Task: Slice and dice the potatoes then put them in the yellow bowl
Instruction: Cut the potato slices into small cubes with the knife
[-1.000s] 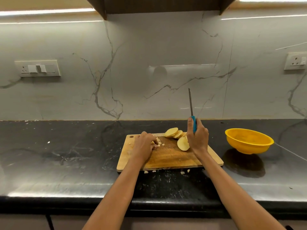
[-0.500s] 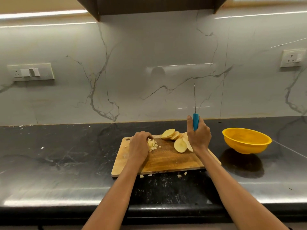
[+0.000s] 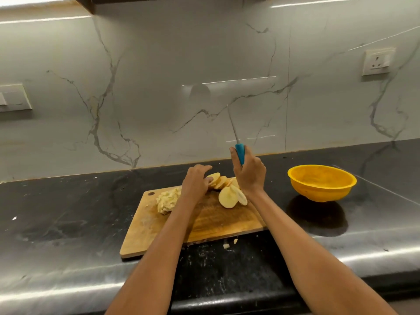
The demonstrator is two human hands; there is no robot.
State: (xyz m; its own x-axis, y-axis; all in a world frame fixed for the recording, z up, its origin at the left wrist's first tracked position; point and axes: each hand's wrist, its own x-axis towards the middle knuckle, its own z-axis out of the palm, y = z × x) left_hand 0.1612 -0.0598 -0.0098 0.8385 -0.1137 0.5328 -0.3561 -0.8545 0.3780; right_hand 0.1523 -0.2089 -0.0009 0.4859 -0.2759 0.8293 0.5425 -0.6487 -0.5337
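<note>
A wooden cutting board (image 3: 211, 226) lies on the black counter. A heap of diced potato (image 3: 167, 199) sits at its left part. Several round potato slices (image 3: 228, 197) lie at its far middle. My left hand (image 3: 196, 181) reaches over the board and its fingertips touch the farthest slices (image 3: 216, 179). My right hand (image 3: 249, 173) grips the blue handle of a knife (image 3: 238, 146), blade pointing up and away from the board. The yellow bowl (image 3: 321, 181) stands to the right of the board; I see nothing inside it.
Two small potato bits (image 3: 230, 243) lie on the counter just in front of the board. The counter's front edge runs below my forearms. A marble wall with a socket (image 3: 378, 61) at the right and a switch plate (image 3: 13, 100) at the left stands behind.
My left hand left the diced heap, which is uncovered now, and moved right to the far slices. The knife stays raised in my right hand.
</note>
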